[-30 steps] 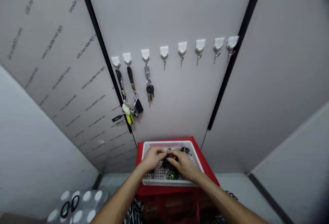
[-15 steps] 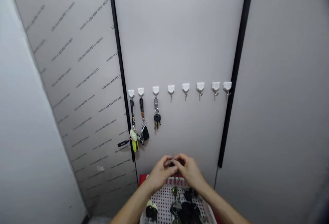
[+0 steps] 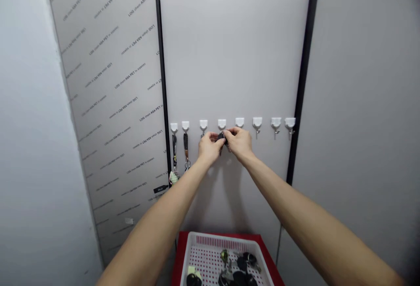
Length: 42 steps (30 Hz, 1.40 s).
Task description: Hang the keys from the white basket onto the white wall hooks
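Both hands are raised to the fourth white hook [image 3: 222, 123] from the left on the panel. My left hand [image 3: 209, 148] and my right hand [image 3: 240, 143] pinch a bunch of keys [image 3: 222, 140] between them, just under that hook. A dark key head and the key blades below it show between the fingers. Whether the ring is on the hook's tip I cannot tell. To the left, a black strap with keyrings [image 3: 186, 146] and a strap with a pale green charm [image 3: 174, 176] hang from hooks. The third hook's [image 3: 204, 124] keys are hidden behind my left hand.
Below the hands, a white perforated basket [image 3: 187, 251] holds several keys [image 3: 241, 273] on a red surface [image 3: 177, 255]. More white hooks [image 3: 257, 122] run to the right. Black strips [image 3: 303, 76] edge the grey panel; a white wall [image 3: 29, 146] stands at left.
Both hands have risen from above the basket to the fourth hook, carrying the bunch of keys. The view has shifted slightly, and the basket now shows more fully.
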Motion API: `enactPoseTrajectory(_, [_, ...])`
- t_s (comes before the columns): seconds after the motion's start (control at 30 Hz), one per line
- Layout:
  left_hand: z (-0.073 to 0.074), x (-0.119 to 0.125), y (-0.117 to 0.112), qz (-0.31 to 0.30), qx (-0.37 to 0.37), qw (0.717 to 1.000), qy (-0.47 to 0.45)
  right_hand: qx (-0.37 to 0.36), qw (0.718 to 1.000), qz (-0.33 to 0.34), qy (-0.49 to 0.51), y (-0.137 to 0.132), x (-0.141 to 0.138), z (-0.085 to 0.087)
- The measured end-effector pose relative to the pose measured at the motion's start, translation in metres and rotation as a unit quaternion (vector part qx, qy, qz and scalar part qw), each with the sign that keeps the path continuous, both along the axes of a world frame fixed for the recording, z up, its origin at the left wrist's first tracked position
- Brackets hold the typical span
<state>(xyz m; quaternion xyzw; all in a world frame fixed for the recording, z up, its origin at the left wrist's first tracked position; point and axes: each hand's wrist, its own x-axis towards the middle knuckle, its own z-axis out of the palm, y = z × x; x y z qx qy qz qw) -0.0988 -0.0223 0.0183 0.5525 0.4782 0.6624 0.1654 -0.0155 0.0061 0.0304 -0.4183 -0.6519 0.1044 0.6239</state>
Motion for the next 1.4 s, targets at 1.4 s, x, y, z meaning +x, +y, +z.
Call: enactPoseTrajectory(1.4, [-0.267, -0.001, -0.074, -0.099, -0.289, 0.895, 0.325, -0.249, 0.811, 0.129, -0.513, -0.084, 0.079, -0.261])
